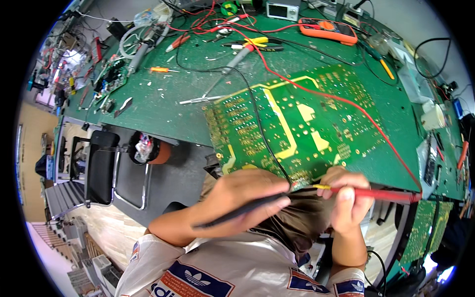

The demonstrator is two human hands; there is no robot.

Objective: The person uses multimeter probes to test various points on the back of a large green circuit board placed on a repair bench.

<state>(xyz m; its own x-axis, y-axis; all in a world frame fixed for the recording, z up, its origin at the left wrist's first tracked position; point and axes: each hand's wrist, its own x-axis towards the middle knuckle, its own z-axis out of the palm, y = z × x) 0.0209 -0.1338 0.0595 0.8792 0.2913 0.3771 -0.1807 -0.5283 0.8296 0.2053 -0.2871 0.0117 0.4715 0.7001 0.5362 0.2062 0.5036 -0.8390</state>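
From the head view, we see a floor bin (pixel 161 155) holding crumpled pale waste (pixel 144 149). A red lead (pixel 341 98) and black lead (pixel 256 106) cross the circuit board (pixel 307 133), which overhangs the green bench (pixel 168 111). Our left hand (pixel 247 190) grips a black probe (pixel 237 213), our right (pixel 347 198) a red one (pixel 381 194), fingers closed.

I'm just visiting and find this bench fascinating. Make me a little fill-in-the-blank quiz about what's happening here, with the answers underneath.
1. The left hand holds a pen-shaped tool coloured ____.
2. The right hand grips a probe with a ____ handle.
3. The main colour of the big circuit board is ____.
4. In the picture, the orange multimeter lies to the ____ of the yellow-handled tool.

Missing words: black; red; green; right
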